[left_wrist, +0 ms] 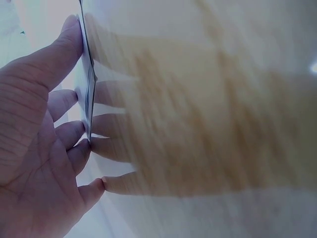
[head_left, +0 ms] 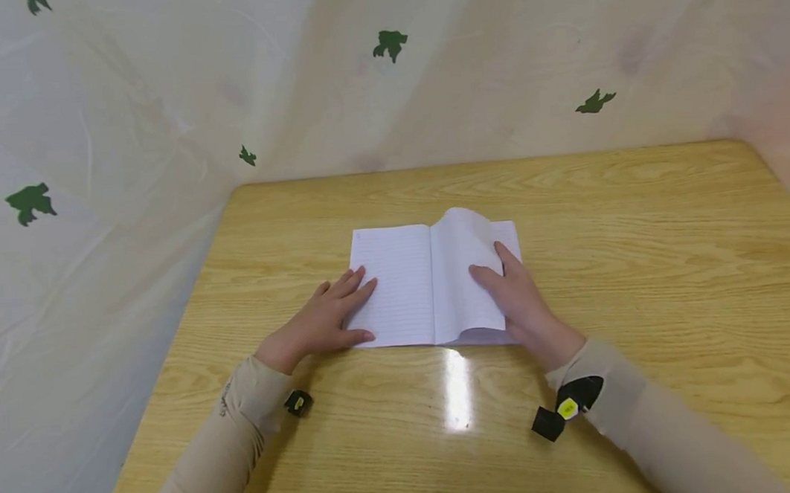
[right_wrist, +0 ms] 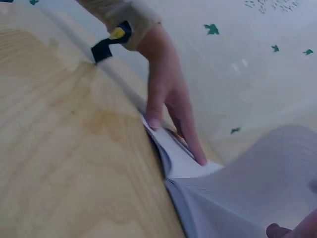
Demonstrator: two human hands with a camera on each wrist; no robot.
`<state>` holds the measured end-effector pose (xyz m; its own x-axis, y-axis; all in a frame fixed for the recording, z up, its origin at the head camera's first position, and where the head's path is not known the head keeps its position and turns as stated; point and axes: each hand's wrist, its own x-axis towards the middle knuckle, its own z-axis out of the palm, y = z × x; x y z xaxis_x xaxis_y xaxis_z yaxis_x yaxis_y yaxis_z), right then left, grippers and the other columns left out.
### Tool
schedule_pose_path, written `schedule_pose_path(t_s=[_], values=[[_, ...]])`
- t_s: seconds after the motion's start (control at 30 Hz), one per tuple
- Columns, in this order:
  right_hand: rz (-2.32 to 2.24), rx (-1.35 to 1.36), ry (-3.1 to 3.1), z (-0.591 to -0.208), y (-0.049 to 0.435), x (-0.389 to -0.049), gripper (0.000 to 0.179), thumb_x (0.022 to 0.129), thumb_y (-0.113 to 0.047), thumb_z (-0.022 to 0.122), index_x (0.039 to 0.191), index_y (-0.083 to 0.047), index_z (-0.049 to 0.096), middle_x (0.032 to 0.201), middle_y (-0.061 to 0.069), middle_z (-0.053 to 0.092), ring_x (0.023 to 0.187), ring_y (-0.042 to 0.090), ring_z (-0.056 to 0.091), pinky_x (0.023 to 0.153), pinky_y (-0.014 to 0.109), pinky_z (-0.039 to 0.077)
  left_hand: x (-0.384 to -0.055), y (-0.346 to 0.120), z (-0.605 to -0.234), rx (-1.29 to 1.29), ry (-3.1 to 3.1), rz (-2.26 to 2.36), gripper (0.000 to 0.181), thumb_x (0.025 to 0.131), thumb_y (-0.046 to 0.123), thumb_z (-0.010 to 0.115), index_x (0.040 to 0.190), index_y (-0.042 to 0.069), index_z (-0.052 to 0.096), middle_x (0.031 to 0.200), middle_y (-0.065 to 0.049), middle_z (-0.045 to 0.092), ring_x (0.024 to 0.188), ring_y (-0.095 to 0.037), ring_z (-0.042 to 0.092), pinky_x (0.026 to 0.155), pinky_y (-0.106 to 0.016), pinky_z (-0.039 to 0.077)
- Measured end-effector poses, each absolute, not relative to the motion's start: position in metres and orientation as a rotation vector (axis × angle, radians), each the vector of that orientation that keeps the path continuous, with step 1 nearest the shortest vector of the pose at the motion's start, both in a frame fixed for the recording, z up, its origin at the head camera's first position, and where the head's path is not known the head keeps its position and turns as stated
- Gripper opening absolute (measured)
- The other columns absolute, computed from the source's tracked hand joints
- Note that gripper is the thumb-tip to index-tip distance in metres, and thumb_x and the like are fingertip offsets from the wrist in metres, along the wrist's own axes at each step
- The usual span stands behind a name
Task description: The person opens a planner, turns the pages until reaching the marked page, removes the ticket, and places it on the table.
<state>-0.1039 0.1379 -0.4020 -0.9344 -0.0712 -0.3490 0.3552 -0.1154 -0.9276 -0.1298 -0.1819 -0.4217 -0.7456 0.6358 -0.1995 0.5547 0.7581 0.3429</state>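
An open notebook [head_left: 397, 291] with ruled white pages lies on the wooden table. My left hand [head_left: 328, 313] rests on the outer part of its left page, fingers spread; the left wrist view shows the thumb [left_wrist: 64, 49] and fingertips at the notebook's edge. On the other side, my right hand [head_left: 525, 299] pinches a raised page [head_left: 466, 272], which bows upward from the spine. The thumb is on the near face of this page, and the fingers behind it are partly hidden. In the right wrist view the lifted page [right_wrist: 267, 168] curves up beside the thumb tip [right_wrist: 277, 230].
The wooden table [head_left: 637, 263] extends around the notebook on all sides. A pale curtain [head_left: 480, 71] with green bird-like shapes hangs behind and to the left. Small black devices [head_left: 548, 423] are at both wrists. A bright reflection shows on the tabletop below the notebook.
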Motion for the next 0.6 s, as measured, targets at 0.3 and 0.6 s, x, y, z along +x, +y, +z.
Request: schedule_pose_path(t_s=[0.3, 0.6], values=[[-2.08, -0.196, 1.927, -0.418, 0.115, -0.092, 0.049, 0.101, -0.011, 0.052, 0.145, 0.001, 0.035, 0.135, 0.025, 0.052, 0.109, 0.027, 0.062, 0.09, 0.035, 0.051, -0.13, -0.181, -0.423, 0.916, 2.655, 0.383, 0.088, 0.087, 0.05, 0.068, 0.156, 0.014, 0.025, 0.162, -0.013, 0.011, 0.148, -0.033, 0.009, 0.113, -0.061, 0.012], [-1.787, -0.706, 2.155, -0.426, 0.102, -0.089, 0.06, 0.097, -0.014, 0.06, 0.149, 0.0, 0.034, 0.136, 0.021, 0.055, 0.125, 0.028, 0.053, 0.103, 0.043, 0.041, -0.129, -0.18, -0.422, 0.911, 2.661, 0.388, 0.088, 0.087, 0.049, 0.069, 0.155, 0.014, 0.026, 0.161, -0.014, 0.011, 0.148, -0.033, 0.01, 0.113, -0.061, 0.012]])
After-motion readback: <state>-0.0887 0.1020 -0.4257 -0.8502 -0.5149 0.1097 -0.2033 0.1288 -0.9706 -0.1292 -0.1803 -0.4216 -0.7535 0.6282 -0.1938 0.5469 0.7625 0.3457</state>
